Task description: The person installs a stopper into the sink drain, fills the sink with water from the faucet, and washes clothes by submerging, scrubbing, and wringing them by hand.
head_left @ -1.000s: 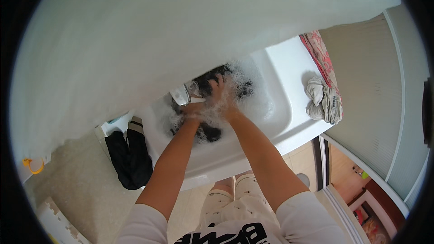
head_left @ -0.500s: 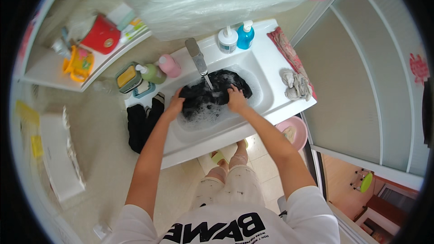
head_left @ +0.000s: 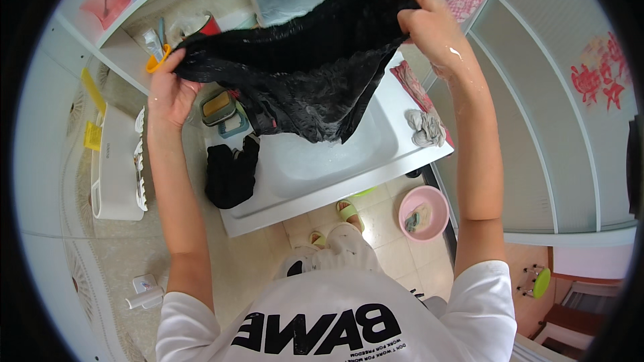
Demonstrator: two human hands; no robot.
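Stretched wide above the sink (head_left: pixel 329 167) is a pair of wet black underpants (head_left: pixel 295 87), its broad band at the top and its narrow part hanging down. My left hand (head_left: pixel 172 94) pinches the band at its left end. At the other end, higher up, my right hand (head_left: pixel 429 27) grips the band between thumb and fingers. Water gleams on the cloth and on my right wrist. The tap and much of the basin are hidden behind the garment.
Dark socks (head_left: pixel 231 171) lie on the sink's left rim below a soap dish (head_left: pixel 219 107). A grey cloth (head_left: pixel 425 127) and a red patterned cloth (head_left: pixel 412 84) rest on its right rim. A pink basin (head_left: pixel 424 214) stands on the floor. Shelves (head_left: pixel 127 67) flank the left side.
The black underpants, bunched in the sudsy water under the running tap before, have been lifted up and spread out. Both hands have risen and moved apart, each holding one end.
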